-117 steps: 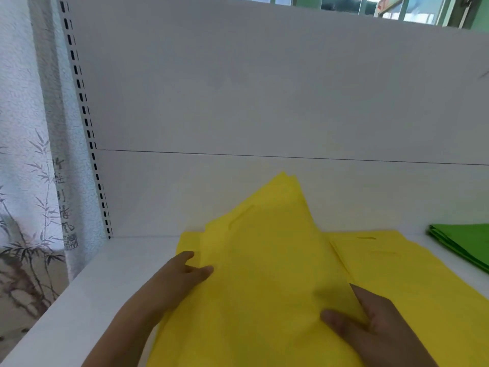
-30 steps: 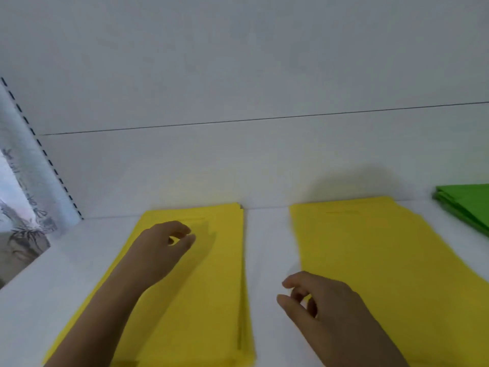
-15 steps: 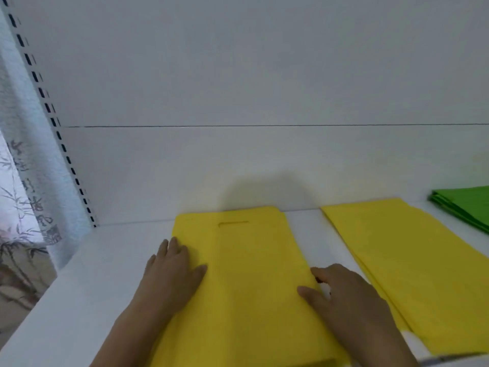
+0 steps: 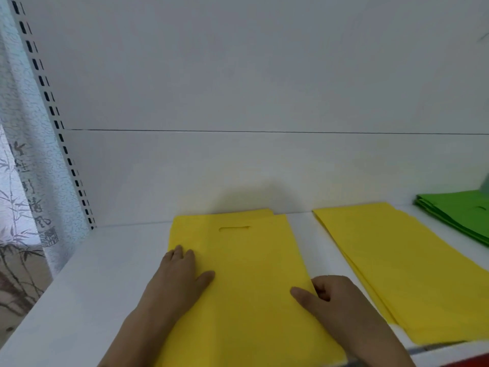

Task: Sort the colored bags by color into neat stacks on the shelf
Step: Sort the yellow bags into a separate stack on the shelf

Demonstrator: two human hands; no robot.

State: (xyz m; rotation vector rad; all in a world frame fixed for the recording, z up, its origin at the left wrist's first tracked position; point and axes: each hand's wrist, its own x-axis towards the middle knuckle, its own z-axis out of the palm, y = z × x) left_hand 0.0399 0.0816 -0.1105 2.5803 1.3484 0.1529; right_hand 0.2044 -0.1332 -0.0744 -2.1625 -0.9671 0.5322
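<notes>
Now, line by line:

Shelf: a white shelf board (image 4: 111,274) carries all the bags; a white back panel (image 4: 264,88) rises behind it.

Left yellow stack: a stack of yellow bags (image 4: 248,287) lies flat near the middle of the shelf, its far end close to the back panel; a die-cut handle slot (image 4: 234,228) shows in the top bag, and a lower bag's corner peeks out at the far edge.

Left hand: the left hand (image 4: 177,284) lies palm down on the left edge of this stack, fingers straight and together, thumb spread; its grip is open, pressing flat.

Right hand: the right hand (image 4: 333,300) sits at the stack's right edge, thumb on top of the yellow fabric and fingers curled in at the edge; its grip pinches the bag edge.

Right yellow stack: a second pile of yellow bags (image 4: 397,274) lies to the right, apart from the first, with bare shelf between.

Green stack: a pile of green bags (image 4: 460,215) lies at the far right, cut off by the frame.

Upright: a slotted shelf upright (image 4: 53,115) runs along the left.

Curtain: a bamboo-print curtain (image 4: 18,181) hangs beyond it.
</notes>
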